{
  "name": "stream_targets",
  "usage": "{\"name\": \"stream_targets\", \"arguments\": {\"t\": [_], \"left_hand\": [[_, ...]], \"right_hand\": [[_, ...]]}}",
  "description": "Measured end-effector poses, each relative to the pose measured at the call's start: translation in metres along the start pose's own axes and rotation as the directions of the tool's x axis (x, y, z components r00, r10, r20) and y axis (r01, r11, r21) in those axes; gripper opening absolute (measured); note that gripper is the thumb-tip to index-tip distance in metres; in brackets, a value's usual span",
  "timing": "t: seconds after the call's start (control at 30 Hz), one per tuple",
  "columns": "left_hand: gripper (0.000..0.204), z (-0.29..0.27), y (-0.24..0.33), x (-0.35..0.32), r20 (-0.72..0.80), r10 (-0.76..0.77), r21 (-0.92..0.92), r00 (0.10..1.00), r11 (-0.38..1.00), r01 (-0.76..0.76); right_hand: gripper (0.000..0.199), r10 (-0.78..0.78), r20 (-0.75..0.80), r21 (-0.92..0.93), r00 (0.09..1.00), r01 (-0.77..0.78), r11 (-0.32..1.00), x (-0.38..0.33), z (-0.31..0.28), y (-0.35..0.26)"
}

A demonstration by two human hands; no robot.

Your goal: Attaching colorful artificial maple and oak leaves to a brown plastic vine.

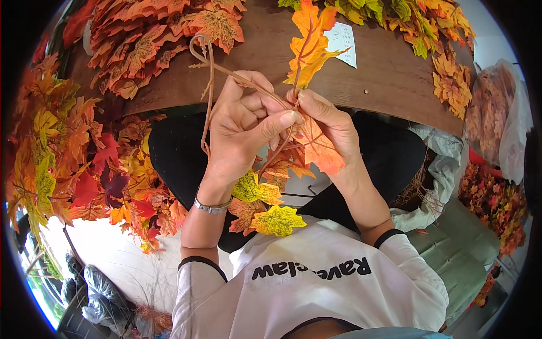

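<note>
A bare brown artificial vine stem (210, 85) loops up on the left and runs across my fingers. My left hand (240, 121) is closed on it, thumb and fingertips pinching near the middle. Beside it, my right hand (333, 121) pinches the stem of an artificial leaf spray where it meets the vine; the exact joint is hidden by fingertips. From that pinch a yellow-orange leaf (309, 51) stands up, and an orange leaf (320, 150) hangs under my right palm. Lower down, yellow-green leaves (278, 220) dangle over my lap.
A brown wooden table (395, 85) lies ahead, with a heap of orange leaves (147, 45) at far left and yellow-green leaves (403, 17) at far right. A white paper (341, 48) lies there too. More foliage (84, 152) hangs at left; a leaf-filled plastic bag (491, 107) is at right.
</note>
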State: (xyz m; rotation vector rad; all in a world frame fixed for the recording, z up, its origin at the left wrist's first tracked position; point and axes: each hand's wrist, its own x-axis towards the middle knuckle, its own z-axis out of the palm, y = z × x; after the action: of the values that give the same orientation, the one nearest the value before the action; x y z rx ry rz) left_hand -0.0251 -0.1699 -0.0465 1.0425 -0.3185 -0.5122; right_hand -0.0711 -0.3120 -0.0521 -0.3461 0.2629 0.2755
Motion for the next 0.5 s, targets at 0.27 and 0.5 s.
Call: {"name": "stream_targets", "arguments": {"t": [0.27, 0.5], "left_hand": [[0.034, -0.0003, -0.0005, 0.0008, 0.002, -0.010, 0.004, 1.000, 1.000, 0.010], [0.034, 0.0005, -0.0002, 0.0002, -0.006, -0.010, 0.002, 1.000, 1.000, 0.010]], "right_hand": [[0.023, 0.001, -0.004, 0.039, 1.000, -0.001, 0.999, 0.0005, -0.0006, -0.0001], [0.023, -0.010, -0.002, 0.034, 1.000, 0.010, 0.999, 0.0004, -0.0009, 0.0010]]}}
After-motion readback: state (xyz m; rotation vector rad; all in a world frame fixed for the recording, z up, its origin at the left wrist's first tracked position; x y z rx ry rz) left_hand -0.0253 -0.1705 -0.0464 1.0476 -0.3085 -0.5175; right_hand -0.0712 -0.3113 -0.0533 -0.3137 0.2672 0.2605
